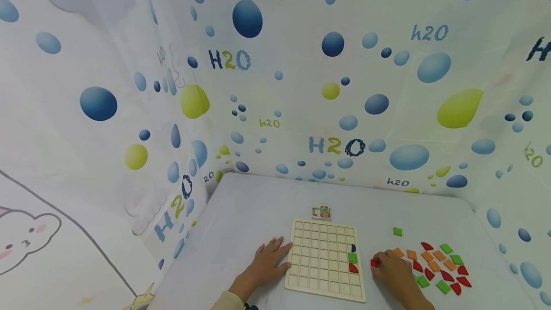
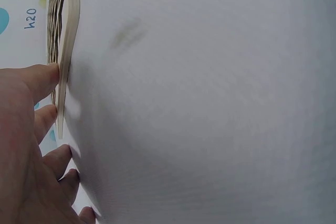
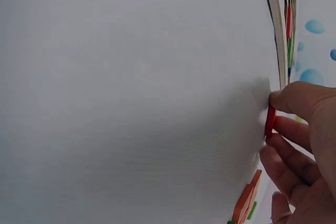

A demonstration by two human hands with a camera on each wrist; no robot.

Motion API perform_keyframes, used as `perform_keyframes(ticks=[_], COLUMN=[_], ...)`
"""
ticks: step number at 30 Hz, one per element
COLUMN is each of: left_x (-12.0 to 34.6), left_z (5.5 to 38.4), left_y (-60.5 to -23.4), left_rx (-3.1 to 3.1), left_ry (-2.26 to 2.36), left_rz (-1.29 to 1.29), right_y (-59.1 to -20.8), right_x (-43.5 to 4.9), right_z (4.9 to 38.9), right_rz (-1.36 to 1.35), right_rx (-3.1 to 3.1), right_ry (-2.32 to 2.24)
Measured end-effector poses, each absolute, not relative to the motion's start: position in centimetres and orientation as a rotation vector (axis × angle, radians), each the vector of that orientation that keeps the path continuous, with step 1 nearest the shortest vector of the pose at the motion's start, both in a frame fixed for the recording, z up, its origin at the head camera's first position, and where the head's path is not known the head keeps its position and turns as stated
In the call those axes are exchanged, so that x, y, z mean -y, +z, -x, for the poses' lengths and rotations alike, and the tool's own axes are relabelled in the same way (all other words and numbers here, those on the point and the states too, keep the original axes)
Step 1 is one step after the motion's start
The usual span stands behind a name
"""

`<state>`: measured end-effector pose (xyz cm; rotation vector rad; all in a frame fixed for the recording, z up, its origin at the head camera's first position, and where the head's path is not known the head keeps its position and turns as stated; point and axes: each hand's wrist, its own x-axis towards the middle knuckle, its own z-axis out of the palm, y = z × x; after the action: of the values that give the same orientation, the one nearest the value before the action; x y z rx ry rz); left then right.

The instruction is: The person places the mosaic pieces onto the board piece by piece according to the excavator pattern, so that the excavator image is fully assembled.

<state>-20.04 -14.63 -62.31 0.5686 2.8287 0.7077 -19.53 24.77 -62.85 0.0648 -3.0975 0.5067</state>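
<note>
A pale wooden grid board [image 1: 316, 259] lies on the white table. In its right-hand column sit a dark blue piece [image 1: 353, 248], a green square [image 1: 353, 257] and a red curved piece [image 1: 353, 268]. My left hand [image 1: 268, 263] rests beside the board with spread fingers; its thumb and index finger touch the board's left edge. To the right of the board, my right hand [image 1: 393, 271] pinches a red piece [image 3: 270, 120] between thumb and fingers, down at the table surface. The hand hides most of that piece in the head view.
Several red curved pieces [image 1: 462, 270], orange squares [image 1: 435, 266] and green squares [image 1: 443, 286] are scattered right of my right hand. One green square [image 1: 398, 231] lies apart, farther back. Behind the board is a small patterned card [image 1: 321, 212]. Printed curtains [image 1: 292, 109] enclose the table.
</note>
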Motion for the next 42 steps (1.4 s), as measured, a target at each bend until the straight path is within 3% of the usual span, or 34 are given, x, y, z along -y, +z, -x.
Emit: perform_keyframes(ticks=[14, 42], left_x=[14.7, 14.4], left_z=[20.0, 19.8], left_y=[-62.5, -62.0], left_rx=[-2.843, -2.85], left_ry=[0.713, 0.671], left_rz=[-0.566, -0.537], right_y=[-61.8, -61.7], right_x=[-22.1, -19.5], right_z=[16.8, 15.3], right_rz=[-0.195, -0.29], right_rx=[3.063, 3.089], right_ry=[0.705, 0.544])
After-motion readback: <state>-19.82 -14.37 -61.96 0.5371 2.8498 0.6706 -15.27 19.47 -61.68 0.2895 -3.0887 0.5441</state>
